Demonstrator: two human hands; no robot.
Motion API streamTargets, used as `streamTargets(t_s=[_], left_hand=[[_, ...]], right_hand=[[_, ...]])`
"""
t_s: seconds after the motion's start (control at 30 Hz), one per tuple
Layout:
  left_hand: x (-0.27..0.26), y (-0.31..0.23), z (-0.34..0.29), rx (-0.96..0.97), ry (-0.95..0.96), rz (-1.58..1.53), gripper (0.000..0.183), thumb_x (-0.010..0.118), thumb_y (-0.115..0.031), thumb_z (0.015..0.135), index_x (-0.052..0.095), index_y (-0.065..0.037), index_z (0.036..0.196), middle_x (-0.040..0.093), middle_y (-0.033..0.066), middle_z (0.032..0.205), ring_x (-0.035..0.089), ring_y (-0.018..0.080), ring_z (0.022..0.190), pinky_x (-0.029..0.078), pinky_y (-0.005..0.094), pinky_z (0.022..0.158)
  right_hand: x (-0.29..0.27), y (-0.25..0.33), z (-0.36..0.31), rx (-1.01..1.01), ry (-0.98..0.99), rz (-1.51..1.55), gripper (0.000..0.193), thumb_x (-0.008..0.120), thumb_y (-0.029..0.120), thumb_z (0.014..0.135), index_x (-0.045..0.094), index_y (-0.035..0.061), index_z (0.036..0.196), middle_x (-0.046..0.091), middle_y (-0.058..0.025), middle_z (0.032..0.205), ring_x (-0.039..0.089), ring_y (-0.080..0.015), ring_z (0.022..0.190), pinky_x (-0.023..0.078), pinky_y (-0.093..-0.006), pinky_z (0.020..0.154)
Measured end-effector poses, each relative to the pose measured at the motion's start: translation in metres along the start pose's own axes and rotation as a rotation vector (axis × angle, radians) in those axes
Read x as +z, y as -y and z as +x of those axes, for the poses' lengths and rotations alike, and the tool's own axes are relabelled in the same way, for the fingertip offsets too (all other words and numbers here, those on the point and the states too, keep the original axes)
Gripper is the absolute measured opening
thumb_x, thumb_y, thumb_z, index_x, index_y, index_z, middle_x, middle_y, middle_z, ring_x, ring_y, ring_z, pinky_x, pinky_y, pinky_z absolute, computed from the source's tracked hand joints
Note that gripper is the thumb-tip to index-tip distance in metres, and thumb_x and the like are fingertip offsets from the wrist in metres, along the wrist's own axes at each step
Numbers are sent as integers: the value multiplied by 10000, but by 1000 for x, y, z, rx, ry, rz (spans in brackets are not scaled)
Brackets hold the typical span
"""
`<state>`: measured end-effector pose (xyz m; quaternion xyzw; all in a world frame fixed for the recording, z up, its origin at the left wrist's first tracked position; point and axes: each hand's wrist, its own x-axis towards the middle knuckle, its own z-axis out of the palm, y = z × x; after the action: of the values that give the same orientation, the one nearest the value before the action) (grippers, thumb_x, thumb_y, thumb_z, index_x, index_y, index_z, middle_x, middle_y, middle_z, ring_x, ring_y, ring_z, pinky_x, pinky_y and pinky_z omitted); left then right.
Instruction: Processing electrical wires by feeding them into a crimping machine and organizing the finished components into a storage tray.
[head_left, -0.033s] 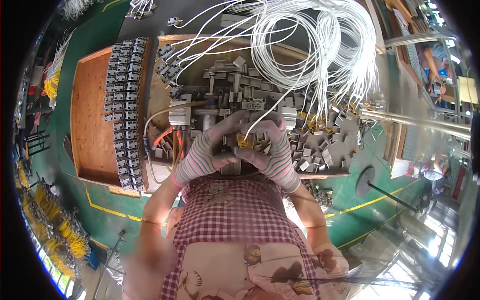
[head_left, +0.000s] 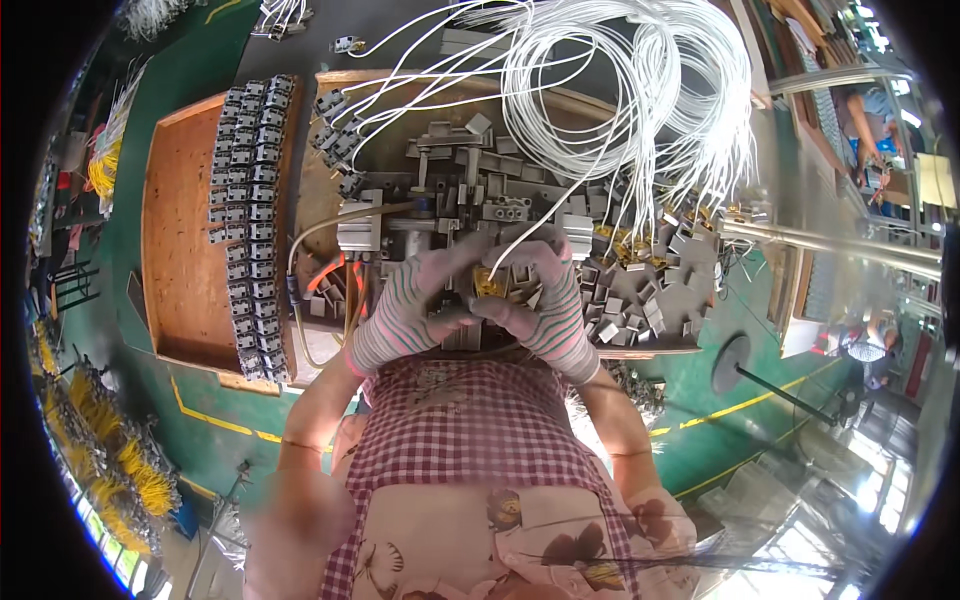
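Note:
Both my hands wear grey gloves with striped cuffs and meet above the middle of the workbench. My left hand (head_left: 432, 290) has thumb and fingers apart, curved beside a small metal fixture (head_left: 415, 240); nothing shows between them, and its fingertips are slightly blurred. My right hand (head_left: 540, 295) is curled with the thumb below, its fingers at a white wire (head_left: 540, 222). That wire comes down from the large coil and ends at a small yellow part (head_left: 488, 282) between the two hands. Exactly how the fingers grip the wire is partly hidden.
Coiled white wires (head_left: 600, 90) fill the back right. Loose grey metal pieces (head_left: 630, 305) lie to the right. At left, a wooden tray (head_left: 180, 240) holds rows of grey metal blocks (head_left: 262, 215). A curved hose (head_left: 310, 235) and orange-handled tool (head_left: 325, 272) are near my left hand.
The fingers of my left hand have drawn slightly back and left, widening away from the right fingers. My right hand, the wire and the yellow part look unmoved.

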<state>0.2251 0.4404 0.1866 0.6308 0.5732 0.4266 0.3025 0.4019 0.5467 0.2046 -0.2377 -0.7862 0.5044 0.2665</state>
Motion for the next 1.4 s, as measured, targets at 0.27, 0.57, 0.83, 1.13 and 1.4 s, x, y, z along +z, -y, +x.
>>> streamTargets(t_s=[0.27,0.57,0.83,1.13,1.4], left_hand=[[16,7,-19,-225,-62,-475,766,831,-262,754,468,-48,1393,645,84,1174,629,161,1004,506,312,852],[47,15,-11,-592,-335,-874,526,755,-150,827,540,-59,1298,650,17,1010,611,112,852,513,263,769],[18,37,-5,63,42,622,447,671,-213,781,608,-83,1204,552,83,1125,580,320,944,499,411,799],[-1,51,12,202,349,786,319,559,-173,837,620,-95,1140,519,30,865,562,202,842,481,339,781],[2,54,8,197,338,807,309,547,-165,855,619,-92,1146,527,42,858,566,209,829,477,342,771]], right_hand=[[-2,-5,5,133,172,327,601,881,144,636,573,111,1151,544,-60,1113,521,-240,1090,456,-353,919],[-1,-29,13,194,301,-78,709,866,330,619,541,125,1215,498,-99,1208,508,-349,1130,426,-455,975],[11,-47,34,-19,310,-773,648,823,360,531,653,211,1138,507,-67,1262,460,-333,1156,350,-497,1012],[-69,-73,-11,28,-498,-659,608,802,173,698,563,27,1239,608,-126,1152,561,-308,1037,441,-425,908],[-123,-76,-55,381,-319,-959,286,794,211,764,682,63,982,669,-61,792,594,-201,692,491,-347,690]])
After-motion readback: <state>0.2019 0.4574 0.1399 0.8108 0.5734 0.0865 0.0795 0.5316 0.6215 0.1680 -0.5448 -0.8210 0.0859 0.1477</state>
